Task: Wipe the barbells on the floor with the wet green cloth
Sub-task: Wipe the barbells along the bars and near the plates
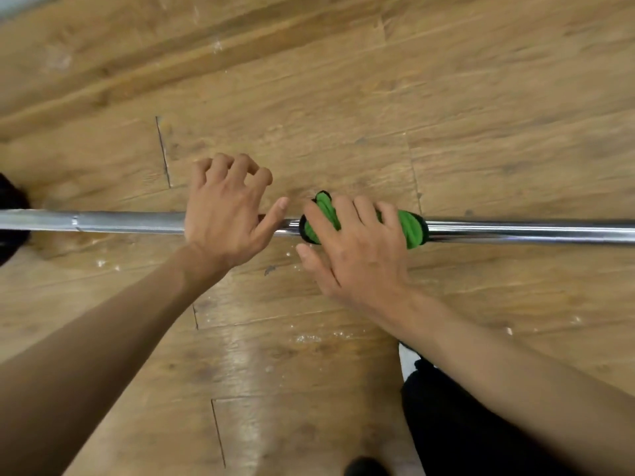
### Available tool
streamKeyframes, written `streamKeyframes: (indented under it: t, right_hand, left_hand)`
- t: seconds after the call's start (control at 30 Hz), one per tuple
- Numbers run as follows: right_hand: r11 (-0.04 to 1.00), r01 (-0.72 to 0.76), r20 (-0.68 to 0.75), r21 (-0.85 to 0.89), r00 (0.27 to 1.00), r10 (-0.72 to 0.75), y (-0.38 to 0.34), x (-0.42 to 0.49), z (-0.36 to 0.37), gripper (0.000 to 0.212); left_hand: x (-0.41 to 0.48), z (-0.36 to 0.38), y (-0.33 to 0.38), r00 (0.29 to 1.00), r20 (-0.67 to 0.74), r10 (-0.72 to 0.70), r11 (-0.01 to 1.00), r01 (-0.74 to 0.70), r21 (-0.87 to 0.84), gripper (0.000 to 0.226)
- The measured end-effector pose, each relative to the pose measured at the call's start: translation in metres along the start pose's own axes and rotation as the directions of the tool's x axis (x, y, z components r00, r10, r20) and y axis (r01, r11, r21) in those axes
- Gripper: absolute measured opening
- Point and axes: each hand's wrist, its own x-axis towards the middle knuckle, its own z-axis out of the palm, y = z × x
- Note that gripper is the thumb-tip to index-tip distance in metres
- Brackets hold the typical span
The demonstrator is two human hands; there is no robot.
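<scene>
A long chrome barbell (515,230) lies across the wooden floor from left to right. A green cloth (412,228) with a dark edge is wrapped over the bar near its middle. My right hand (357,255) grips the cloth, its fingers draped over the top and the thumb on the near side. My left hand (223,214) sits just left of it, the palm over the bar. Its fingers are loosely curled beyond the bar and the thumb points along the bar toward the cloth. The stretch of bar under both hands is hidden.
A black weight plate (10,214) shows at the bar's left end, cut off by the frame edge. My knee in dark trousers (464,424) is at the lower right, with something white (409,362) beside it. White specks dot the wooden floor (309,97).
</scene>
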Motion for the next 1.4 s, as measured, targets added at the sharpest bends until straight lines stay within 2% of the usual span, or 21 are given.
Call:
streamKeyframes:
  t: [0.1,0.2,0.33,0.47,0.6,0.8,0.9,1.0,1.17,1.4]
  right_hand:
    - [0.999,0.034,0.053,0.014,0.998,-0.035,0.004,-0.004,-0.004,0.061]
    - [1.0,0.031,0.048,-0.005,0.998,-0.03,0.003,-0.009,-0.004,0.058]
    - [0.997,0.041,0.017,-0.072,0.999,-0.04,0.008,-0.017,-0.003,0.054]
    - [0.99,-0.044,-0.022,-0.135,0.999,0.041,0.028,-0.032,-0.011,0.048]
    - [0.963,-0.145,-0.072,-0.227,0.989,0.131,0.057,-0.059,-0.024,0.05]
    - [0.918,-0.332,-0.119,-0.216,0.942,0.313,0.074,-0.091,-0.037,0.058]
    - [0.883,-0.426,-0.209,-0.195,0.898,0.387,0.055,-0.082,-0.028,0.06]
    - [0.916,-0.361,-0.177,-0.176,0.927,0.331,0.017,-0.058,-0.013,0.061]
    - [0.965,-0.224,-0.066,-0.138,0.974,0.217,-0.058,-0.02,0.015,0.068]
    - [0.979,-0.016,0.112,-0.203,0.993,0.039,-0.135,0.035,0.038,0.081]
  left_hand:
    - [0.0,-0.004,0.002,0.998,0.063,-0.007,1.0,0.005,0.03,0.076]
    - [-0.003,-0.005,0.005,0.994,0.112,0.009,0.999,-0.014,0.04,0.073]
    - [-0.006,-0.004,0.0,0.994,0.09,0.061,0.998,-0.062,0.014,0.071]
    - [-0.011,-0.005,-0.005,0.993,0.049,0.111,0.993,-0.109,-0.034,0.064]
    - [-0.023,-0.008,-0.028,0.983,0.0,0.183,0.983,-0.183,0.018,0.06]
    - [-0.068,-0.001,-0.098,0.998,0.002,0.07,0.996,-0.07,0.062,0.072]
    - [-0.076,0.005,-0.101,0.998,-0.056,0.006,0.995,0.0,0.097,0.062]
    - [-0.075,0.007,-0.096,0.994,-0.103,-0.046,0.993,0.056,0.099,0.058]
    - [-0.079,0.011,-0.097,0.993,-0.112,-0.029,0.994,0.04,0.099,0.057]
    - [-0.076,0.009,-0.102,0.996,-0.084,-0.03,0.992,0.04,0.116,0.069]
